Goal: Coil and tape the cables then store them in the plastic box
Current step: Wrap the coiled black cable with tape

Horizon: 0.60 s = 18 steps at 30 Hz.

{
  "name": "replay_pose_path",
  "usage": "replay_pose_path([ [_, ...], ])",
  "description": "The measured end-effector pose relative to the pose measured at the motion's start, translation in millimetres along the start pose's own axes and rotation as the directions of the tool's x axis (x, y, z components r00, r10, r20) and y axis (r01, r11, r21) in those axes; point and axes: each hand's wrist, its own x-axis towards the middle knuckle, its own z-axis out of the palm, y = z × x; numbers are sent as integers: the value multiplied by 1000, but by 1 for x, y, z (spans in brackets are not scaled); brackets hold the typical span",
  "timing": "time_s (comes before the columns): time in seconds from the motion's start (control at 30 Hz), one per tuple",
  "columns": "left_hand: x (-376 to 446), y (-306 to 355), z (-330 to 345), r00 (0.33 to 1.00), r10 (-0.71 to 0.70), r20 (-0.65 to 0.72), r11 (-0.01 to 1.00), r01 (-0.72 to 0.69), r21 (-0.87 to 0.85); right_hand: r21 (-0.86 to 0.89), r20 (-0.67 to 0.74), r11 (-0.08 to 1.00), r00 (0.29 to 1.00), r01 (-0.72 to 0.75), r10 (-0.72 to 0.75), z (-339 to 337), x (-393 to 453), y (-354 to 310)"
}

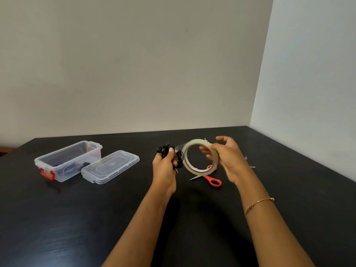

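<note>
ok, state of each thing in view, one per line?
box: open, cables inside
lid: off, lying beside the box
black cable: coiled, gripped by left hand
tape roll: held by right hand, strip pulled out to the cable
scissors: lying on table

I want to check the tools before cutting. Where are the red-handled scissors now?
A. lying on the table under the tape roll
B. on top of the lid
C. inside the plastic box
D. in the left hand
A: the scissors lie on the black table, below the tape roll that the right hand holds.
</note>
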Motion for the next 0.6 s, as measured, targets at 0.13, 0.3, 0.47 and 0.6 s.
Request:
replay_pose_path([
  [0.13, -5, 0, 4, 1000, -10, 11, 1000, 10, 18, -391, -47, 912, 986, 128, -159, -13, 4, 2],
  [0.3, -1, 6, -1, 1000, -28, 4, 999, 28, -21, -668, -179, 725, 911, 165, -372, -32, 20, 20],
  [0.47, -4, 7, 0, 993, -56, 101, 998, 56, -2, -906, -226, 421, 897, -50, -379, -43, 24, 44],
  [0.6, -7, 7, 2, 982, -36, 188, 999, 31, 32, -946, -224, 293, 931, -137, -287, -42, 31, 54],
])
